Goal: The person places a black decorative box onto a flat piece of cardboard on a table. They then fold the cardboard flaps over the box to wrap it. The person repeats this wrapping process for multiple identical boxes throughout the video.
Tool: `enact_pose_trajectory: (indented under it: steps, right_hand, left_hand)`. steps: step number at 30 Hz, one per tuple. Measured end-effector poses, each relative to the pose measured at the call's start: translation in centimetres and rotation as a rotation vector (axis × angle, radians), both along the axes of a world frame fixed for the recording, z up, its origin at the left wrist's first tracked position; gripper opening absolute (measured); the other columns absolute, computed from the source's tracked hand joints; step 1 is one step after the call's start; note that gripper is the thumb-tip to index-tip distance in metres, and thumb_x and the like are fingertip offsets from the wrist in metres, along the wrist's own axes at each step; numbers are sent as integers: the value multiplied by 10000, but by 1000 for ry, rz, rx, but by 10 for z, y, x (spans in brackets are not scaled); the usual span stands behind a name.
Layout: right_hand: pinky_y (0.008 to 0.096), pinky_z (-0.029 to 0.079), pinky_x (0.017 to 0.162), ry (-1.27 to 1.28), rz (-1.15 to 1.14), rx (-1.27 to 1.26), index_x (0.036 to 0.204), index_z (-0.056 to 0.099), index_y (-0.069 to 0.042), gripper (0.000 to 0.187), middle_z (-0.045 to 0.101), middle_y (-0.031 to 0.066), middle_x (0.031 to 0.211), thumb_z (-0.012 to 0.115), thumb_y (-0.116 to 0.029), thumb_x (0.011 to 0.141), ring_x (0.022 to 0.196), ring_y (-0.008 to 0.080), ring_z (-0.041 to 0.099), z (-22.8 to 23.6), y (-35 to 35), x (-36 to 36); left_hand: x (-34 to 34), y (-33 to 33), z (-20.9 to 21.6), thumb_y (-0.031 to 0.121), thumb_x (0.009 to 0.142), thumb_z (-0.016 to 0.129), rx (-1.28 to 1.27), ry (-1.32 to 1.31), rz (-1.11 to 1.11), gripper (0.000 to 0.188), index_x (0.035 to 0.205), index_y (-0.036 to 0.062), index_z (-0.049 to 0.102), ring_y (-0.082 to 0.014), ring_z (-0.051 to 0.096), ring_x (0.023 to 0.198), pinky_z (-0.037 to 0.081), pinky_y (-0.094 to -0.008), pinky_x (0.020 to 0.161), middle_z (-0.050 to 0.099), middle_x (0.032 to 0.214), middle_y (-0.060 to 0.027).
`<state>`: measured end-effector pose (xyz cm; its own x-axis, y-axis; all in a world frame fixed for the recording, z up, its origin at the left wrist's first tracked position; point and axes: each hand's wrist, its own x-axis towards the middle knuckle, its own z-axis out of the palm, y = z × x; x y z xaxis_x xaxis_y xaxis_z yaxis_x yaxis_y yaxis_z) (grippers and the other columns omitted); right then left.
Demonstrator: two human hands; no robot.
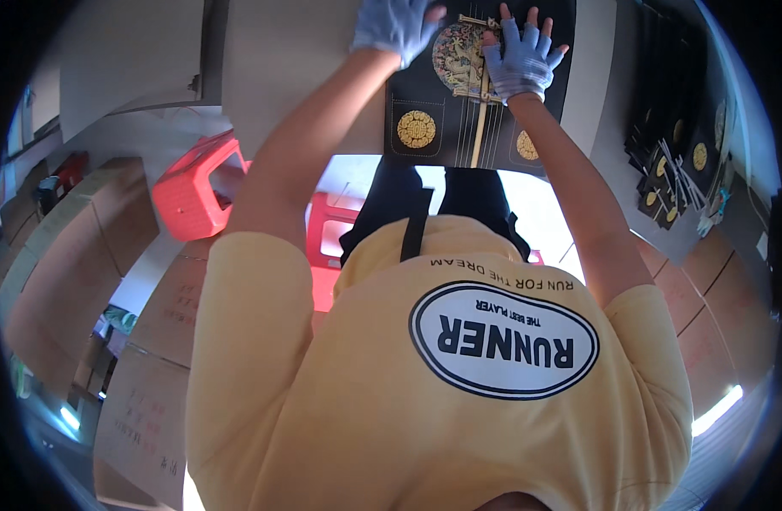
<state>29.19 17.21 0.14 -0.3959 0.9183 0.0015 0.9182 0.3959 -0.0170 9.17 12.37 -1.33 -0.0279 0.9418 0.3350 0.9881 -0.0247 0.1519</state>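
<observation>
A black decorated sheet or board (449, 106) lies on the grey work surface (297, 60). It bears a round colourful picture (457, 64), gold round emblems (416, 129) and a gold bar with thin lines like strings. My right hand (523, 60), in a grey-blue fingerless glove, rests flat over its right half with the fingers spread. My left hand (393, 30), gloved the same way, is at the upper left edge of the black piece. Its thumb is stretched out, while the other fingers are cut off by the picture's top edge. Neither hand is wrapped round anything.
To the right lie several black pieces with gold emblems (664, 175), partly overlapping. A red plastic stool (182, 196) stands on the left, and another red stool (327, 247) is by my legs. Cardboard boxes (157, 298) are stacked on both sides.
</observation>
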Motion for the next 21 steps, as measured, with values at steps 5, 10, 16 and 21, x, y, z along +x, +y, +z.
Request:
enact_pose_trajectory:
  steps: [5,10,16,21]
  right_hand:
    - [623,29,1135,-64,-17,-115,1495,291,-254,765,191,170,1564,590,-403,807,1451,380,113,21,2,-3]
    - [644,34,1122,-14,8,-142,1486,309,-243,735,199,181,1559,577,-439,830,1448,384,126,23,3,-5]
    - [668,28,1107,-11,34,-90,1490,297,-224,675,194,182,1559,492,-442,882,1450,370,134,11,3,0]
    - [703,-9,1083,-42,29,11,1483,288,-342,569,168,124,1581,363,-496,940,1464,342,115,-26,9,8]
  left_hand:
    - [44,-100,-7,417,910,518,-132,-137,-71,586,1423,155,406,-382,301,1379,251,-546,1104,330,1493,-190]
    - [57,-141,-19,394,894,521,-219,-189,-143,645,1470,164,343,-396,219,1424,219,-573,1108,203,1553,-205]
    - [97,-57,-19,391,918,480,-94,-138,13,573,1384,63,425,-407,279,1385,222,-559,1116,315,1490,-218]
    - [106,-50,1,325,884,518,-160,-108,-93,590,1370,8,411,-404,286,1376,214,-537,1135,338,1467,-217]
